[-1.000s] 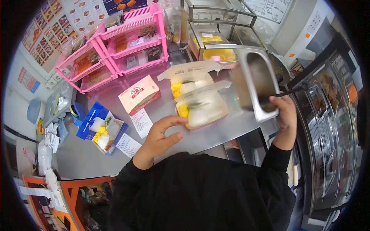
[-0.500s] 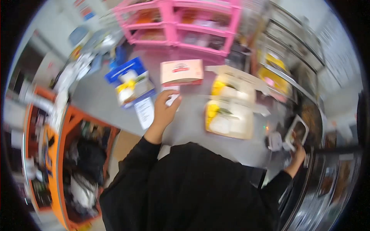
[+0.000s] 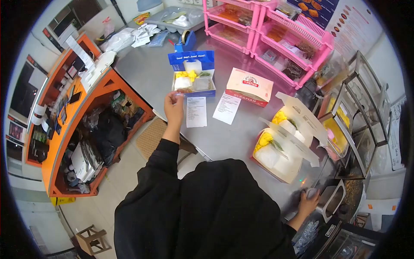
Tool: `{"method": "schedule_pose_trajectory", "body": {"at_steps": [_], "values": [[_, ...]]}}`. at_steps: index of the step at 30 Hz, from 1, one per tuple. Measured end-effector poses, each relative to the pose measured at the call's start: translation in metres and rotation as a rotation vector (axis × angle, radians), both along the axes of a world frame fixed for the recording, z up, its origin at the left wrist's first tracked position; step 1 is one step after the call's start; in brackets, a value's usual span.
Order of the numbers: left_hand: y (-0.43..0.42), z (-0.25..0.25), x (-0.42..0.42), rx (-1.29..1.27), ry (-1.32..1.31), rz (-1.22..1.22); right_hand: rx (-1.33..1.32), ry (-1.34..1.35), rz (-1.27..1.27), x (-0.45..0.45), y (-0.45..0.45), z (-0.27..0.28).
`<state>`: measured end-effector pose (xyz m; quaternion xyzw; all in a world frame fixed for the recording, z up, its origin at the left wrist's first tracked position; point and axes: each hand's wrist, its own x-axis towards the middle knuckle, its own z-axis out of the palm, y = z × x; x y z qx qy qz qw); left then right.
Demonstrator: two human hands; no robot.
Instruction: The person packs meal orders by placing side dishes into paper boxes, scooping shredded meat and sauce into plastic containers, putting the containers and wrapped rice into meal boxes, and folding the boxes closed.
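My left hand (image 3: 174, 111) is pinched closed at the front left corner of an open blue meal box (image 3: 205, 93). Something small shows at its fingertips, too small to name. The box holds white rice, yellow food and a clear lidded cup (image 3: 202, 83). A printed receipt (image 3: 196, 113) lies at its front. At the counter's right end, my right hand (image 3: 305, 207) has its fingers closed around a small clear plastic cup (image 3: 310, 193), beside a metal food pan (image 3: 334, 198). Two open cream boxes (image 3: 282, 172) with rice and yellow food stand left of that hand.
A shut cream-and-red box (image 3: 250, 85) stands mid-counter, with another receipt (image 3: 227, 108) before it. Pink basket racks (image 3: 288, 52) and a blue tape dispenser (image 3: 185, 41) are behind. A metal-framed glass case (image 3: 366, 108) borders the right; an orange shelf unit (image 3: 113, 75) stands left.
My view has turned left and steadied. My left hand has gone from the shut box's receipt to the blue box. My right hand has shifted from the metal pan to the small cup.
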<state>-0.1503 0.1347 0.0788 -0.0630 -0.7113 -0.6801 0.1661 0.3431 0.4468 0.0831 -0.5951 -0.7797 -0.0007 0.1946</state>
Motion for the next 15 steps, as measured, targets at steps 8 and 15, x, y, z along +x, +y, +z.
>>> {"method": "schedule_pose_trajectory", "body": {"at_steps": [8,15], "values": [[-0.042,-0.007,-0.064,0.022,-0.169,0.236,-0.427,0.538,-0.061,0.004,-0.012,0.026],[-0.016,0.005,-0.134,-0.336,0.123,-0.108,-0.736,0.923,0.675,-0.111,-0.109,0.153]]}}
